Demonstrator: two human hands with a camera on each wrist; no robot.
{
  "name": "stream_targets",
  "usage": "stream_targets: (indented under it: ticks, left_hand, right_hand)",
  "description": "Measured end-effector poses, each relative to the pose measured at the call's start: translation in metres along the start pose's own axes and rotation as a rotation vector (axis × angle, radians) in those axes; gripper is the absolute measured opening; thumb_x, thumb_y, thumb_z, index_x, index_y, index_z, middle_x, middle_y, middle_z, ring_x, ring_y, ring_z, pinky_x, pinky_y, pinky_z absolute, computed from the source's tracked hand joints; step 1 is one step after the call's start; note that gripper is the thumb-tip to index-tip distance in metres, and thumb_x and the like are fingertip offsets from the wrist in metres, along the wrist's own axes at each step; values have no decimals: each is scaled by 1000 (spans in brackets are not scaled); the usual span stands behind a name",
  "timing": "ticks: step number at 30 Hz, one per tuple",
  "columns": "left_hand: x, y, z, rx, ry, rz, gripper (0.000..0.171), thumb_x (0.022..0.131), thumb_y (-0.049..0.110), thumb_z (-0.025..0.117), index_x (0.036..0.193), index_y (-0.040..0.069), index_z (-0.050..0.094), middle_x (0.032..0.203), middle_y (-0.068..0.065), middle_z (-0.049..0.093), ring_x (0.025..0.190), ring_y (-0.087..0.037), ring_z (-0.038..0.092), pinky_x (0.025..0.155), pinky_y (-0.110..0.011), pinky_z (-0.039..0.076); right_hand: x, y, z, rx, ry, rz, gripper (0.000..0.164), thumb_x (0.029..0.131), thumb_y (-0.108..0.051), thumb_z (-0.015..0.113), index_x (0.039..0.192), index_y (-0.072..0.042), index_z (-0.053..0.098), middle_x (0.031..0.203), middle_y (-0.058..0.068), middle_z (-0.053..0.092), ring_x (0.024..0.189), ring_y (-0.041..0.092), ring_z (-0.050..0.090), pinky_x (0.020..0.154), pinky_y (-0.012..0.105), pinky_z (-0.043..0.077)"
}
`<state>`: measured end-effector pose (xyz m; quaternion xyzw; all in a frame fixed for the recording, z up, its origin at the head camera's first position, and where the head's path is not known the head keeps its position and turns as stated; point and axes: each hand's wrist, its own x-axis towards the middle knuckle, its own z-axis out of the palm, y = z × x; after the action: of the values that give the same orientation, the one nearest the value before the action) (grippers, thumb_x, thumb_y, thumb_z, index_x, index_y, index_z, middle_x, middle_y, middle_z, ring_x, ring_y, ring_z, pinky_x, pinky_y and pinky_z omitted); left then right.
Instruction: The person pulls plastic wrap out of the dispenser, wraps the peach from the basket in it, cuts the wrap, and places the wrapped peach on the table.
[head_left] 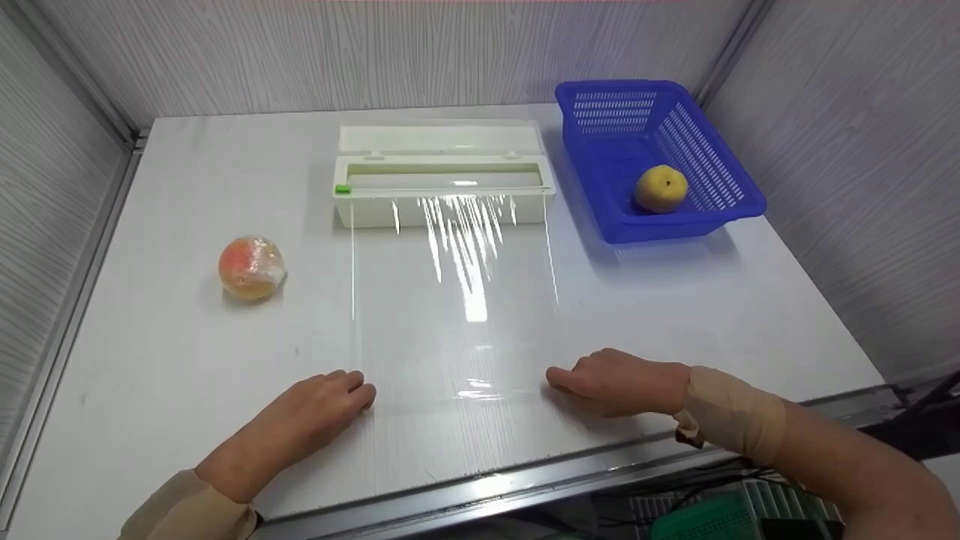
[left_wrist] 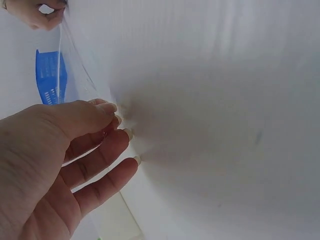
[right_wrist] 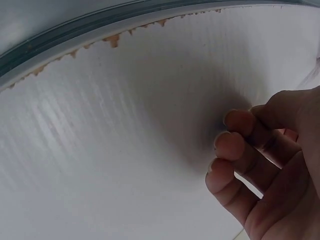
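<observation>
A sheet of clear cling film (head_left: 420,330) stretches toward me from a white dispenser box (head_left: 442,139), whose lid stands raised at the back. My left hand (head_left: 315,412) pinches the film's near left corner between thumb and index finger; in the left wrist view the other fingers (left_wrist: 107,187) are loosely bent. At the near right corner, my right hand (head_left: 619,382) pinches the film with thumb and index fingertip, seen close over the table in the right wrist view. Left of the box sits a film-wrapped peach (head_left: 251,268), red and yellow.
A blue plastic basket (head_left: 615,229) stands at the back right with a yellow peach (head_left: 661,189) inside. A green slider (head_left: 343,189) sits on the box's left end. The table's metal front edge (head_left: 487,486) runs below my hands, and panels wall the sides and back.
</observation>
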<state>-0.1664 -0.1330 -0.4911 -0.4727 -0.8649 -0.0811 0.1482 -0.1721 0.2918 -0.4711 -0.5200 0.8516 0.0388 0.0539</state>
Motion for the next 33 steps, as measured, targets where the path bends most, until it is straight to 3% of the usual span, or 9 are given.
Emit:
stream_targets:
  ticks: [9, 15, 18, 21, 24, 27, 33]
  left_hand:
    - [-1, 0, -1, 22, -19, -1, 24, 78, -2, 77, 82, 10, 56, 72, -1, 48, 59, -12, 40, 49, -21, 34]
    - [-2, 1, -1, 15, -10, -16, 20, 80, 2, 76, 81, 10, 58, 71, -1, 49, 58, -13, 42, 48, -21, 33]
    - [-3, 1, 0, 18, 1, -13, 19, 79, 2, 76, 80, 10, 59, 71, -1, 49, 58, -14, 43, 47, -22, 34]
    - [-3, 2, -2, -9, -38, -32, 19, 78, 7, 78, 82, 11, 60, 72, 0, 50, 59, -14, 44, 48, -23, 35]
    - [-4, 2, -6, -46, -107, -58, 29, 76, 22, 84, 85, 12, 59, 74, 2, 49, 63, -13, 43, 51, -23, 34]
    - [-4, 2, -8, -55, -143, -64, 47, 65, 38, 88, 88, 12, 58, 76, 3, 47, 65, -11, 41, 53, -23, 34]
    - [-3, 4, -5, 25, -121, -39, 63, 49, 49, 88, 87, 11, 54, 76, 1, 47, 64, -14, 41, 53, -25, 35]
  right_hand:
    - [0, -2, 0, 22, -45, 16, 22, 91, -10, 68, 102, -11, 49, 59, -2, 49, 50, 8, 38, 44, 23, 35]
    - [0, -1, 1, 134, -66, 46, 5, 97, -12, 59, 95, -11, 54, 59, -5, 45, 52, 5, 32, 47, 20, 30]
    - [0, -1, 1, 165, -75, 54, 5, 97, -12, 57, 93, -11, 55, 59, -6, 42, 52, 4, 30, 49, 19, 29]
    - [0, -1, -1, 179, -96, 61, 6, 96, -13, 58, 92, -11, 54, 59, -7, 41, 52, 3, 31, 48, 19, 29]
    - [1, -2, -3, 200, -127, 81, 7, 96, -14, 58, 91, -12, 53, 59, -7, 40, 52, 3, 31, 48, 19, 29]
    - [2, -1, -6, 228, -147, 100, 11, 96, -15, 57, 87, -13, 51, 59, -8, 38, 52, 3, 31, 48, 19, 28]
    - [0, 3, -13, 287, -181, 127, 22, 97, -17, 56, 77, -15, 46, 59, -10, 33, 51, 3, 27, 48, 18, 26]
